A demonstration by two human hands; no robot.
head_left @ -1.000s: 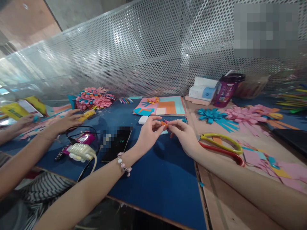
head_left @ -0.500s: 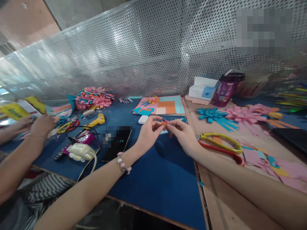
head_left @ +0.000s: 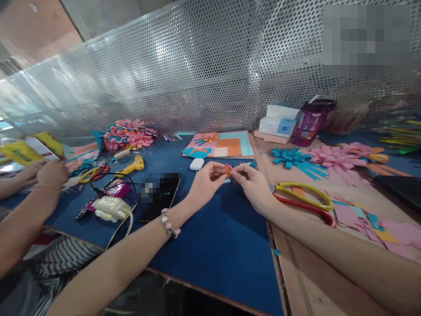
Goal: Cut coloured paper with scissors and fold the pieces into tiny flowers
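Between my two hands, above the blue tabletop (head_left: pixel 226 254), is a small orange paper piece (head_left: pixel 227 170). My left hand (head_left: pixel 207 179) pinches it between thumb and fingertips. From the other side my right hand (head_left: pixel 250 182) has its fingers closed at the piece's edge, with something thin and pinkish-purple showing at the fingertips. A white earphone case (head_left: pixel 197 164) lies just behind my left hand. Beyond it are stacked coloured paper sheets (head_left: pixel 243 145) with a small paper flower (head_left: pixel 209 137) on top. Large scissors with yellow and red handles (head_left: pixel 304 197) rest beside my right forearm.
A blue paper flower (head_left: pixel 288 157) and a pink one (head_left: pixel 335 156) lie at the right, near a purple cup (head_left: pixel 312 123) and tissues (head_left: pixel 279 120). At left are a phone (head_left: pixel 161 197), a cabled charger (head_left: pixel 112 207) and a co-worker's hands (head_left: pixel 49 173). A perforated metal screen (head_left: pixel 210 74) stands behind.
The orange piece has turned between my fingertips and shows more of its face. My hands have shifted very slightly to the right. The co-worker's hands have moved a little left.
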